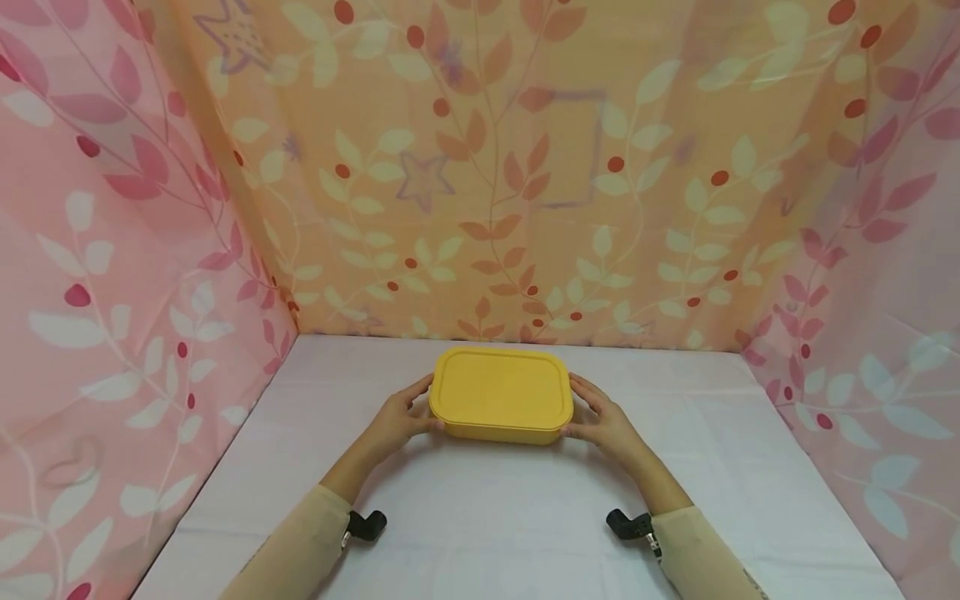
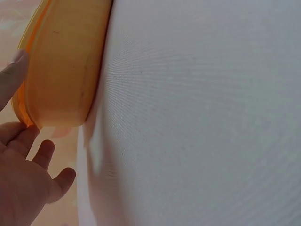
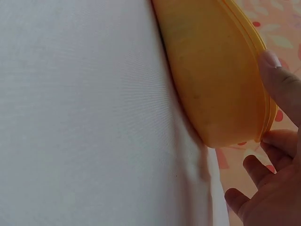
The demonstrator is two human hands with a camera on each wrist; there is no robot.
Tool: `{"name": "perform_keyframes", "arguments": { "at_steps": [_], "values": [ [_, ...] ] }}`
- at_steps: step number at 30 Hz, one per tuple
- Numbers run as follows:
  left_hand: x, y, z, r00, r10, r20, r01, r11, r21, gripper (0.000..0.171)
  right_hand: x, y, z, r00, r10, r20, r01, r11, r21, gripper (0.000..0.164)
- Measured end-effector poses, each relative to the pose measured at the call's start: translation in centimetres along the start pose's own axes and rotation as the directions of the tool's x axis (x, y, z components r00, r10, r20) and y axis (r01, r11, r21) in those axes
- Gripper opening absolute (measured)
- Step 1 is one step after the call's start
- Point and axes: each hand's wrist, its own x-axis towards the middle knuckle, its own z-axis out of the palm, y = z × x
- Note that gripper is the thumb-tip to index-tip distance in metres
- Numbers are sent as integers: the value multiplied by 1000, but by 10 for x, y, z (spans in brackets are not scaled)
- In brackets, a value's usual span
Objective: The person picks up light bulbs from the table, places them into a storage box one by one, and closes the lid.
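Observation:
A yellow rectangular food container (image 1: 502, 388) with its lid on stands flat on the white cloth, near the far edge. My left hand (image 1: 395, 422) grips its left end, the thumb at the near corner and fingers behind. At the opposite end my right hand (image 1: 606, 421) holds it the same way. Close up in the left wrist view, the thumb and forefinger meet the lid's rim, while the lower fingers of the left hand (image 2: 23, 174) hang free. The right wrist view shows the right hand (image 3: 275, 174) likewise at the rim. What is inside the container is hidden.
White cloth (image 1: 495, 517) covers the table. An orange leaf-patterned curtain (image 1: 495, 167) hangs behind it, with pink patterned curtains on the left (image 1: 112, 292) and right (image 1: 885, 292). Small black wrist cameras, left (image 1: 367, 526) and right (image 1: 628, 524), jut inward from the sleeves.

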Motion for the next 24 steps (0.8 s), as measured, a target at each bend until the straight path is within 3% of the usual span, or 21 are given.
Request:
{"name": "perform_keyframes", "arguments": {
  "at_steps": [24],
  "values": [
    [0, 1, 4, 999, -38, -5, 38, 997, 71, 100, -3, 4, 0, 1000, -29, 1, 29, 999, -29, 101]
  ]
}}
